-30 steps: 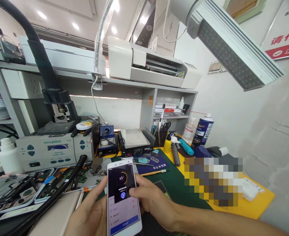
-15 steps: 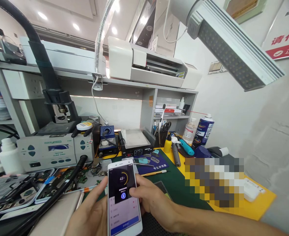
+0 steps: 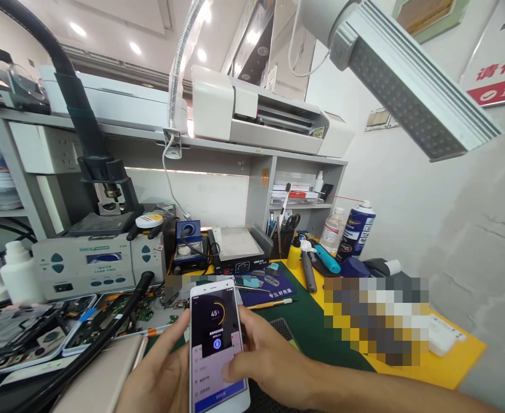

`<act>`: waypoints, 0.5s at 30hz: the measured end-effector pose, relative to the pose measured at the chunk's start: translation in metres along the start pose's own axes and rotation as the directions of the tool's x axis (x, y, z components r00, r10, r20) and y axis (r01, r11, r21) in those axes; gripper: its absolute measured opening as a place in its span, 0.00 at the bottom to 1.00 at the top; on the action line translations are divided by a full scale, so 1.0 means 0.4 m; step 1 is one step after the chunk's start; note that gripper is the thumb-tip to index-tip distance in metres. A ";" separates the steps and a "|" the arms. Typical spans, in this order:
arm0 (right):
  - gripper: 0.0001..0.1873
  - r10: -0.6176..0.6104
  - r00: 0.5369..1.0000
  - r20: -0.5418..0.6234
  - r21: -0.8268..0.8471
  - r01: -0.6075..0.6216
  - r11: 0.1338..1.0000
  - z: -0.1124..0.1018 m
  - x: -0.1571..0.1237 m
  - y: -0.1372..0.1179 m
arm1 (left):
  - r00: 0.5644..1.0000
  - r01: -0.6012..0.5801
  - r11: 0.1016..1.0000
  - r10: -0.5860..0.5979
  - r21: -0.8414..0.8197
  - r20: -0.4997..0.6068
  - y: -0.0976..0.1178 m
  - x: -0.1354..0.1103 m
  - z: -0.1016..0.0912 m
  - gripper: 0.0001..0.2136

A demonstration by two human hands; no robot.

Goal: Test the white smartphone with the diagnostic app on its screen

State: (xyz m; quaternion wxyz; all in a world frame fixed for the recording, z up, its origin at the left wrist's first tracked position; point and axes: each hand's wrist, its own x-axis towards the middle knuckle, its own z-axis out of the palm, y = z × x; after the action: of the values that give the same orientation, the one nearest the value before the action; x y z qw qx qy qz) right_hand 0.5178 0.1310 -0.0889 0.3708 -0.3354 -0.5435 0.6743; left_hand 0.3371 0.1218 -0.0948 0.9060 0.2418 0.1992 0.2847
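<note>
A white smartphone [image 3: 212, 310] is held upright, its screen facing me and lit. The display has a dark upper part with "45" inside a yellow arc, a round blue icon in a dark pop-up, and a pale list below. My left hand [image 3: 160, 367] grips the phone's left edge, thumb along the side. On the right edge, my right hand [image 3: 273, 355] wraps round the phone, its fingers partly hidden behind. The right thumb lies over the lower right of the screen; whether it presses the glass I cannot tell.
A soldering station [image 3: 101, 258] stands at left, with a black hose [image 3: 118, 321] before it. Phone parts in trays [image 3: 75, 344] lie below. Behind the phone are a hot plate [image 3: 237, 246] and a brush [image 3: 273, 304]. A spray can [image 3: 355, 229] stands right; an LED lamp [image 3: 407, 86] hangs above.
My right thumb has moved down the screen, from beside the round blue icon to the pale list. Both hands still hold the phone. The view has shifted slightly.
</note>
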 end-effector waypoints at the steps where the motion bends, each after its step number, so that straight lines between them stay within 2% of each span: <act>1: 0.26 -0.003 1.000 0.004 0.000 0.003 1.000 0.000 0.000 0.001 | 1.000 0.008 1.000 -0.008 0.001 0.007 0.001 0.001 -0.004 0.27; 6: 0.26 -0.006 1.000 0.012 -0.002 0.006 1.000 -0.001 -0.002 0.004 | 0.999 0.034 0.999 -0.035 0.008 0.012 0.005 0.008 -0.014 0.29; 11: 0.26 0.002 1.000 -0.003 -0.009 -0.002 1.000 -0.002 -0.004 0.005 | 0.999 0.025 1.000 -0.025 0.012 -0.041 0.006 0.007 -0.008 0.28; 15: 0.26 0.000 1.000 -0.008 -0.015 0.000 1.000 0.000 -0.003 0.002 | 0.999 0.022 1.000 -0.022 -0.013 -0.027 0.005 0.004 -0.004 0.29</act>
State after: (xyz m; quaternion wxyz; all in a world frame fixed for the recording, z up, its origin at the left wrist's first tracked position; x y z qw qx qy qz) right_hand 0.5185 0.1298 -0.0896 0.3703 -0.3409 -0.5471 0.6688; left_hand 0.3367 0.1248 -0.0955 0.9078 0.2301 0.2122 0.2792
